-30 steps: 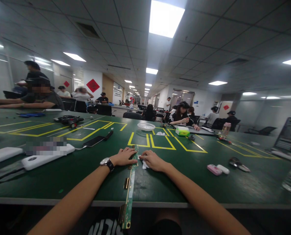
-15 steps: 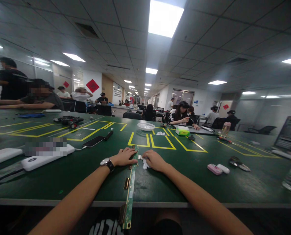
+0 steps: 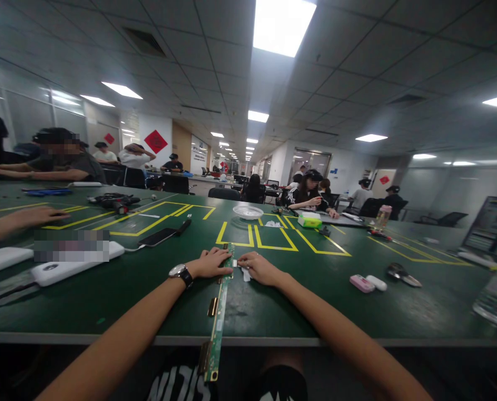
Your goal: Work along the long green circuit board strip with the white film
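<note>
A long, narrow green circuit board (image 3: 219,328) with copper-coloured flaps along its left side points away from me, its near end sticking out past the table edge. My left hand (image 3: 210,263), with a watch on the wrist, grips its far part, the fingers reaching across the top and the thumb on the board. To the right of the board, my right hand (image 3: 260,267) is closed in a pinch on a small silver-white strip (image 3: 235,263) at the board's edge. Under those fingers hangs a white scrap (image 3: 246,274); its kind I cannot make out.
Left on the green table (image 3: 298,312) are a white power bank (image 3: 77,266), a phone (image 3: 158,238) and a co-worker's hand (image 3: 43,214). A clear plastic dish (image 3: 248,212) and a green tissue pack (image 3: 310,220) lie ahead. Earbud cases (image 3: 362,283) are at right.
My right fingers have shifted slightly left and now pinch the strip close to the board. A co-worker's arm has come in over the table at left. My left hand stays on the board.
</note>
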Demonstrator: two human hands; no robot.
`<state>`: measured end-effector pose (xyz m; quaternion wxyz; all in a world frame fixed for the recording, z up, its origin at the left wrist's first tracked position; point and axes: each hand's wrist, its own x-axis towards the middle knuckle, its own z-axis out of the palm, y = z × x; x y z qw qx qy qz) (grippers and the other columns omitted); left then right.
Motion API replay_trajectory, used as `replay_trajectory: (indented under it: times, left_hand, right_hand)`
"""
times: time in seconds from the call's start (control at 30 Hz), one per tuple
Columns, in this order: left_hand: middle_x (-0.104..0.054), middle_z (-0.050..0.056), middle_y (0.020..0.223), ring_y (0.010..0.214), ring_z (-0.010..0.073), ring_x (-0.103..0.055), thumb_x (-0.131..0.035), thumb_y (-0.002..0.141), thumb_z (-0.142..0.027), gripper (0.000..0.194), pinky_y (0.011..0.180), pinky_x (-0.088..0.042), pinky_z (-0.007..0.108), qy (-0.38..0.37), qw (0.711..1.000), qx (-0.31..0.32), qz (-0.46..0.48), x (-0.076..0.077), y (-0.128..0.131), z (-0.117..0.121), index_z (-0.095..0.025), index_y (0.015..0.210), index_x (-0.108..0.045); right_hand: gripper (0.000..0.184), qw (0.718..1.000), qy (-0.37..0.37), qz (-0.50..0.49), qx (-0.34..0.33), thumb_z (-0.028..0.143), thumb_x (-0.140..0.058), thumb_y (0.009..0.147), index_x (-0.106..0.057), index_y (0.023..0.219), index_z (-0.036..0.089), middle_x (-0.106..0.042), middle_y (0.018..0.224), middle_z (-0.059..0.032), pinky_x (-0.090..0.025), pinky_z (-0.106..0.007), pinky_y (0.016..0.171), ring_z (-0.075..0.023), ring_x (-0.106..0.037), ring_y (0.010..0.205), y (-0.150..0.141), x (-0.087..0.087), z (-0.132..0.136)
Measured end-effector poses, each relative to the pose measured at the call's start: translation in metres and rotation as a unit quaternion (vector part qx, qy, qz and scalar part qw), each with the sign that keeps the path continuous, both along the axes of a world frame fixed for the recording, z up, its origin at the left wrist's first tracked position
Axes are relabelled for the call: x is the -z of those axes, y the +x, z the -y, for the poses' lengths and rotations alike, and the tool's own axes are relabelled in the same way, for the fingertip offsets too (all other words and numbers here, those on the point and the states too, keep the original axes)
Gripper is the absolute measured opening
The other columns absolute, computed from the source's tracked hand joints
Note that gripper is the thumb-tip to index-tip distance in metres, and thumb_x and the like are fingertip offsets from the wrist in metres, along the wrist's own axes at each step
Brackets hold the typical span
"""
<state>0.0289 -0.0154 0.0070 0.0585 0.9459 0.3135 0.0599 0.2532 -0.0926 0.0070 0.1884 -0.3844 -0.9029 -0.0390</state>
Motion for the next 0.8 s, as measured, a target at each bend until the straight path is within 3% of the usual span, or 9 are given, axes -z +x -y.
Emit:
replay_trajectory:
  times: [0.27, 0.37, 0.5, 0.63, 0.73, 0.8]
  left_hand:
    - [-0.032, 0.01, 0.147, 0.13, 0.0343, -0.026, -0.039, 0.087, -0.065, 0.066, 0.097, -0.026, 0.051, 0.008, 1.0, -0.01, -0.001, -0.002, 0.001, 0.006, -0.026, 0.14, -0.037]
    - [-0.033, 0.01, 0.146, 0.13, 0.0327, -0.027, -0.041, 0.087, -0.062, 0.068, 0.097, -0.027, 0.049, 0.008, 1.0, -0.009, 0.007, -0.001, 0.001, 0.005, -0.026, 0.143, -0.03]
    - [-0.037, 0.012, 0.143, 0.128, 0.0315, -0.032, -0.033, 0.092, -0.058, 0.069, 0.095, -0.029, 0.047, -0.008, 0.999, -0.024, 0.047, 0.001, 0.003, 0.002, -0.025, 0.149, -0.012]
    - [-0.04, 0.013, 0.141, 0.127, 0.0312, -0.034, -0.022, 0.096, -0.054, 0.064, 0.095, -0.029, 0.046, -0.004, 0.995, -0.038, 0.092, 0.0, 0.003, 0.0, -0.022, 0.15, -0.008]
    - [-0.038, 0.012, 0.142, 0.126, 0.0305, -0.036, -0.023, 0.097, -0.052, 0.06, 0.096, -0.028, 0.047, 0.015, 0.993, -0.044, 0.109, -0.001, 0.002, -0.001, -0.023, 0.149, -0.012]
    - [-0.038, 0.011, 0.143, 0.125, 0.0301, -0.037, -0.023, 0.097, -0.051, 0.057, 0.095, -0.029, 0.046, 0.024, 0.993, -0.041, 0.109, -0.002, 0.001, -0.001, -0.025, 0.148, -0.016]
  right_hand:
    - [0.034, 0.999, 0.011, 0.026, 0.029, 0.011, -0.043, 0.087, -0.065, 0.111, 0.018, -0.062, 0.111, -0.0095, -0.039, -0.034, 0.093, -0.0196, -0.053, 0.103, -0.001, -0.001, 0.0]
    - [0.04, 0.999, 0.03, 0.006, 0.041, 0.008, -0.045, 0.084, -0.061, 0.118, 0.02, -0.06, 0.118, -0.0085, -0.038, -0.036, 0.096, -0.0202, -0.052, 0.109, -0.002, -0.006, -0.001]
    - [0.048, 0.999, 0.027, -0.027, -0.008, 0.004, -0.042, 0.081, -0.055, 0.126, 0.017, -0.054, 0.129, -0.0085, -0.035, -0.033, 0.102, -0.0182, -0.048, 0.119, -0.008, -0.007, -0.006]
    - [0.053, 0.998, -0.014, 0.005, -0.06, 0.0, -0.04, 0.078, -0.056, 0.125, 0.019, -0.056, 0.128, -0.0062, -0.035, -0.031, 0.103, -0.0162, -0.049, 0.119, -0.01, -0.002, -0.014]
    - [0.054, 0.999, -0.025, 0.016, -0.031, -0.001, -0.039, 0.075, -0.058, 0.123, 0.017, -0.058, 0.126, -0.0068, -0.036, -0.029, 0.102, -0.0158, -0.051, 0.117, 0.005, 0.0, -0.02]
    - [0.052, 0.999, -0.03, 0.023, 0.037, 0.0, -0.041, 0.075, -0.06, 0.12, 0.016, -0.059, 0.125, -0.0075, -0.036, -0.029, 0.101, -0.0166, -0.052, 0.116, 0.026, -0.002, -0.023]
